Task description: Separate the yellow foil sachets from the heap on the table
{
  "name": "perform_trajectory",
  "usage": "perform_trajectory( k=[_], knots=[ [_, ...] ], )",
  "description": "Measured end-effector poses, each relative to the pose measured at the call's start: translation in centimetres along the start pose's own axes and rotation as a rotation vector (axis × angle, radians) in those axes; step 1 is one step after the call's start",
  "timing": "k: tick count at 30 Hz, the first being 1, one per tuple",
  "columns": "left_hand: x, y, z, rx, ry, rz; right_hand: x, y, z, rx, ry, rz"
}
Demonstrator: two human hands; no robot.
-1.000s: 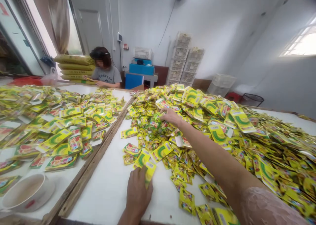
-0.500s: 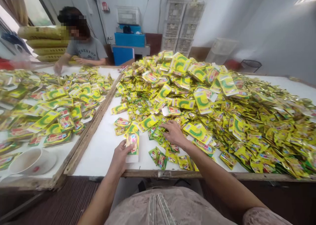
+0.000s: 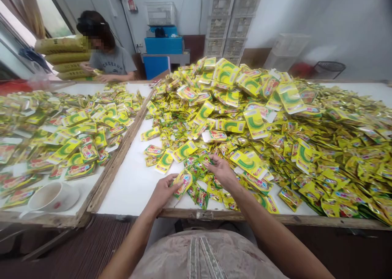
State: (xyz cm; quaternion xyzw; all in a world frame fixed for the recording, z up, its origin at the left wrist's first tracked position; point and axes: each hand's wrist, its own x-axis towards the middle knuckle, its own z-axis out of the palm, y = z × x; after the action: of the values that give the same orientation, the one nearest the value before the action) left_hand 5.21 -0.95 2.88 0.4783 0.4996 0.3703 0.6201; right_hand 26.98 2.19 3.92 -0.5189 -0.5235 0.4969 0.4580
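Observation:
My left hand [image 3: 167, 191] is closed around a small yellow-and-green printed carton [image 3: 184, 182], thumb across its front, near the table's front edge. Just to its right, my right hand [image 3: 225, 173] has its fingertips closed on a small green-and-yellow foil sachet [image 3: 202, 163]; the fingers partly cover it. Several loose sachets [image 3: 202, 198] lie between and below the hands. Left of the fingers, a flat yellow carton [image 3: 165, 160] rests on the white tabletop [image 3: 128, 185]. Another yellow carton [image 3: 249, 163] lies just right of my right hand.
A high heap of cartons and sachets [image 3: 288, 148] spreads to the right. Beyond a wooden divider [image 3: 122, 148], the left table holds more filled-looking cartons [image 3: 88, 148] and a white cup [image 3: 53, 197]. A co-worker [image 3: 112, 62] sits at the far left. Stacked crates [image 3: 217, 25] stand behind.
My left hand has moved right with the carton, now tilted and close to my right hand. My right hand stays by the sachets. The co-worker's hand has lifted from the table.

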Motion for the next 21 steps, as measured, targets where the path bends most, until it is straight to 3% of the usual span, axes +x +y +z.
perform_trajectory(
  k=[7, 11, 14, 17, 21],
  knots=[
    [0.5, 0.2, 0.2, -0.075, 0.036, -0.047, -1.0, -0.9, 1.4, 0.03, 0.001, 0.003],
    [0.8, 0.2, -0.1, -0.175, 0.159, -0.053, -1.2, -1.0, 0.4, 0.173, 0.076, 0.073],
    [0.9, 0.7, 0.3, -0.331, 0.235, -0.051, -2.2, -1.3, 0.6, 0.21, -0.109, 0.118],
    [0.9, 1.1, 1.3, -0.532, 0.269, 0.002, -3.5, -1.0, 2.4, 0.225, -0.286, 0.117],
    [0.2, 1.3, 1.7, -0.591, 0.254, -0.004, -4.1, 0.1, 4.2, 0.1, -0.269, -0.003]
  ],
)
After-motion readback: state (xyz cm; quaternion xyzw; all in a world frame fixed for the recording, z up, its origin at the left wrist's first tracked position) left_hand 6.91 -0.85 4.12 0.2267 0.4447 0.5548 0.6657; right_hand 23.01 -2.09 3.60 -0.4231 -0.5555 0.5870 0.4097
